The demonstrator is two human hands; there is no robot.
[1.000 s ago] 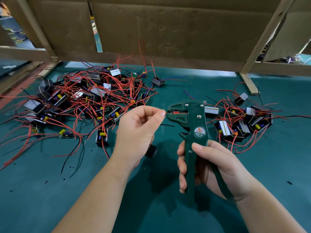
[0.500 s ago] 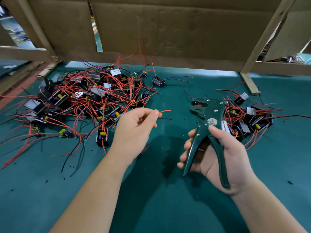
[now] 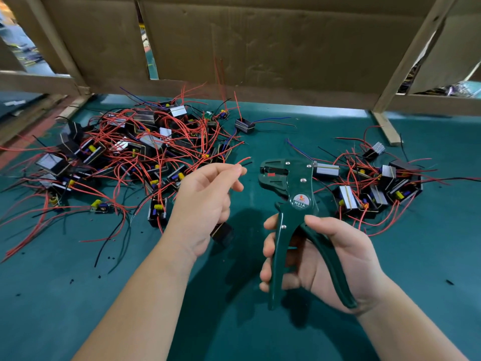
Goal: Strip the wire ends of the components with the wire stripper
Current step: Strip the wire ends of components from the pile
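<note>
My right hand [image 3: 320, 259] grips the handles of a dark green wire stripper [image 3: 291, 194], held upright with its jaws pointing left. My left hand [image 3: 203, 204] pinches a red wire [image 3: 244, 160] between thumb and forefinger, its tip sticking out a short way left of the jaws and apart from them. A small black component [image 3: 222, 233] hangs below my left palm, partly hidden by it. A large heap of black components with red wires [image 3: 125, 157] lies at the left. A smaller heap [image 3: 374, 186] lies at the right behind the stripper.
The green mat [image 3: 78, 295] carries small black specks of insulation. A cardboard wall [image 3: 260, 43] with wooden slats closes off the back. A wooden strut [image 3: 385, 126] meets the mat at the back right. One lone component [image 3: 244, 125] sits behind the left heap.
The stripper has swung back upright and leftward from beside the right heap, its jaws now close to the wire tip. My left hand has hardly moved and still pinches the red wire.
</note>
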